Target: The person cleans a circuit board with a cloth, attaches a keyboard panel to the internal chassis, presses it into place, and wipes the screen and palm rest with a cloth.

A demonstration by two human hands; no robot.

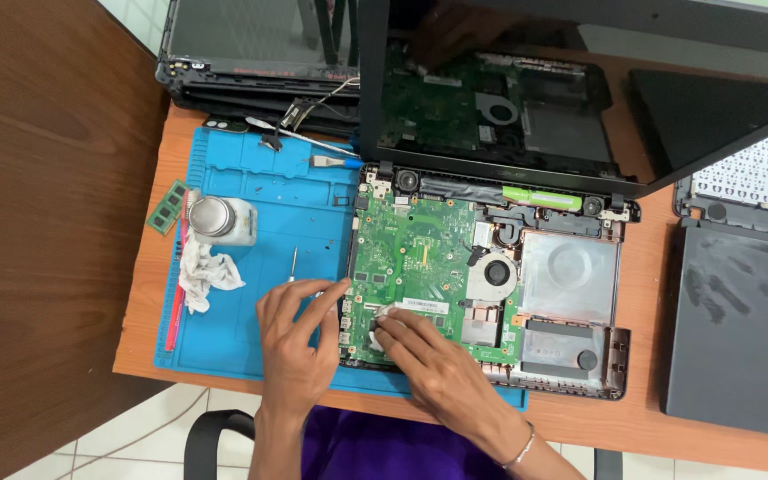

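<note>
An opened laptop base (571,356) lies on a blue work mat (260,231), its green motherboard (411,249) and round fan (493,272) exposed. My right hand (433,360) presses a small white wad of tissue (382,316) onto the board's lower left part. My left hand (298,342) rests at the laptop's left edge, fingers spread, its fingertips touching the board's corner. The laptop's dark screen (491,89) stands up behind and mirrors the board.
On the mat stand a small jar with a metal lid (218,219), a crumpled white cloth (206,276), a thin screwdriver (292,265) and a memory stick (167,206). Another dismantled laptop (251,53) lies at the back left. A grey closed laptop (740,329) and a keyboard (757,178) sit at right.
</note>
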